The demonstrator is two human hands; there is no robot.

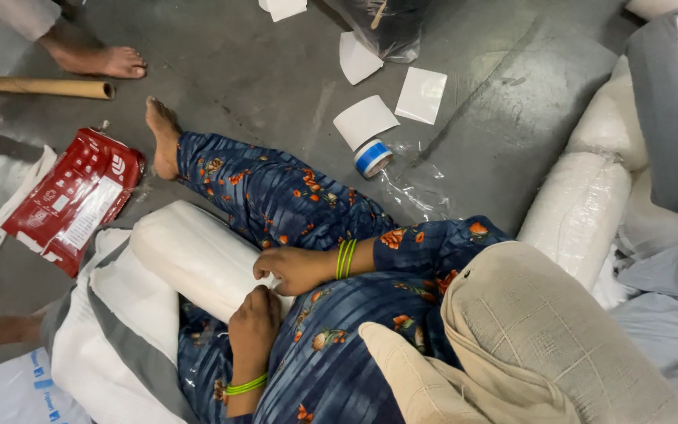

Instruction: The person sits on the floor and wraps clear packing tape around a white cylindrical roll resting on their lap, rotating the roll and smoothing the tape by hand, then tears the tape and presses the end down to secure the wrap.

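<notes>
A white rolled bundle (190, 255) lies across my lap, over my blue flowered trousers (292, 196). My right hand (296, 268), with green bangles at the wrist, grips the near end of the bundle from the right. Just below it, my left hand (254, 326), also with a green bangle, closes on the same end. My bare foot (162, 137) stretches out on the grey floor. A beige cloth (512, 338) covers the lower right of the view.
Grey-and-white folded cloth (119, 330) lies under the bundle. A red packet (76, 200) and a cardboard tube (37, 86) lie at the left, near another person's foot (100, 59). A blue-and-white tape roll (372, 157), white sheets (421, 94) and plastic-wrapped white rolls (582, 212) are at the right.
</notes>
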